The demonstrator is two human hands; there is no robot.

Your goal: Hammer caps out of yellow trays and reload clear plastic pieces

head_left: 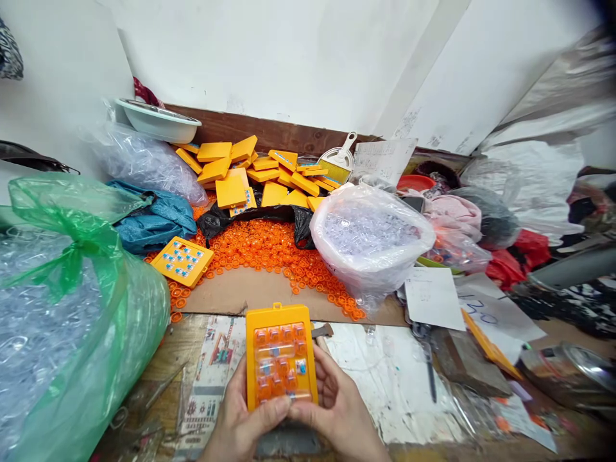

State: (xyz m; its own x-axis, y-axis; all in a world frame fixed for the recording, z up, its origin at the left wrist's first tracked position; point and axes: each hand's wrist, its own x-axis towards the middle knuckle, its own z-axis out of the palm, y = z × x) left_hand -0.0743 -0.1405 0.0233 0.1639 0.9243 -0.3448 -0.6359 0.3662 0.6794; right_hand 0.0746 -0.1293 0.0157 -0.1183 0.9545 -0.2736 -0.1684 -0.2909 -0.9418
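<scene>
Both hands hold one yellow plastic game case [282, 359] upright above the front of the table. My left hand [245, 414] grips its left side, with the thumb across the lower front. At the lower right, my right hand [334, 407] wraps the case, its thumb near the left one. Behind the case's front sit rows of orange pieces, and a few blue and white bits show among them. A similar yellow panel with blue and white marks [183, 262] lies to the left. Behind the case spreads a heap of small orange rings [260, 247].
Yellow cases [231, 189] are piled at the back. A green bag [120, 321] of clear pieces stands at left, a white bag [370, 256] of clear parts right of centre. Papers [433, 298], a wooden block [469, 362] and a metal can [572, 372] lie at right.
</scene>
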